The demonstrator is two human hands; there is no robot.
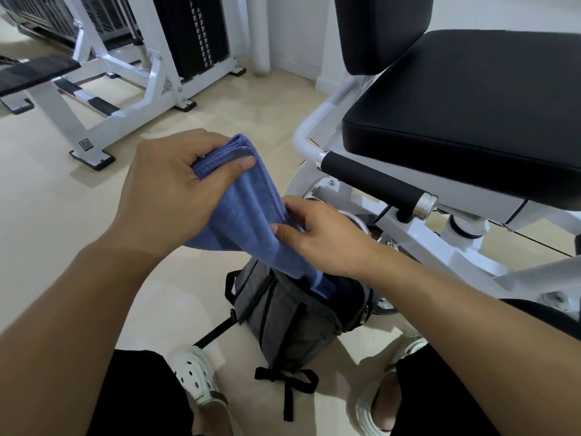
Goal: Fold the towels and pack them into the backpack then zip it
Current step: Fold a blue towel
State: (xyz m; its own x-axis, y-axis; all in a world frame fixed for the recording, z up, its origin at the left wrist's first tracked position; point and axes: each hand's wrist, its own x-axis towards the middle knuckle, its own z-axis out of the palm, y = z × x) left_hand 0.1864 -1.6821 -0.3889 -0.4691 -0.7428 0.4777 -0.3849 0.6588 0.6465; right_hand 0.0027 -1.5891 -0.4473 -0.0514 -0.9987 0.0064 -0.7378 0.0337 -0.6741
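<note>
Forearms nearest cam, both reaching fwd. Left hand (176, 180) grips top of folded blue towel (242, 212), thumb across stitched hem. Right hand (317, 234) pinches towel's lower edge, guiding it down. Towel's bottom end already inside open mouth of grey backpack (289, 319), standing on floor btwn feet. Possibly another towel inside, too dark to tell. Risk: fold springs open or snags on zip edge if left hand lets go early; bag may tip.
</note>
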